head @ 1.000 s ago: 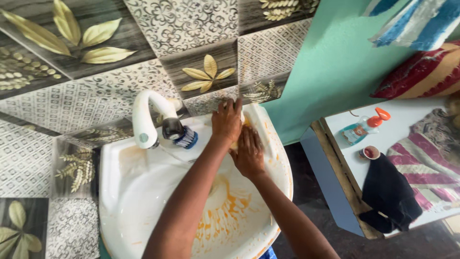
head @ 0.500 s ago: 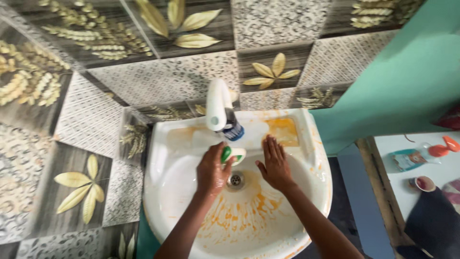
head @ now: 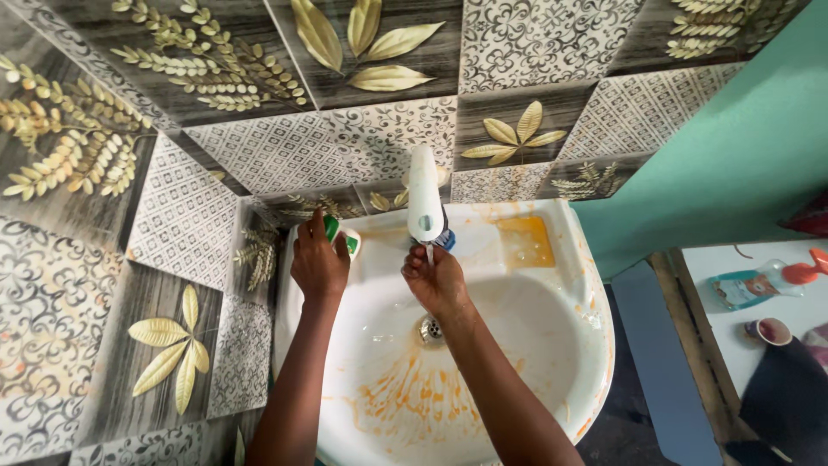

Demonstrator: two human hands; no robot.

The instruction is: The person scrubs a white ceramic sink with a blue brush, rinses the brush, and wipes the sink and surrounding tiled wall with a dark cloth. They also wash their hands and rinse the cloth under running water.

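head view, looking down: i see my left hand (head: 317, 263) closed around a small green and white bottle (head: 338, 235), which it holds at the back left corner of the white basin (head: 561, 345), just beside the tiled wall (head: 185, 216). my right hand (head: 435, 278) sits to the right of the left one, well apart from it, fingers curled loosely upward directly beneath the spout of the white tap (head: 424, 194); a thin thread of water (head: 429, 253) appears to fall onto those fingers, though i cannot tell whether the hand pinches anything. just past the right hand, below the wrist, lies the metal drain (head: 430, 328), and orange stains (head: 414, 397) fan out across the bowl toward my forearms. beyond the right hand, on the back ledge, a recessed soap tray (head: 524, 240) is stained orange. far to the right of both hands, a white table (head: 733, 332) carries a pale blue bottle with an orange cap (head: 759, 282), a small round cup (head: 768, 331) and a dark cloth (head: 789, 397).
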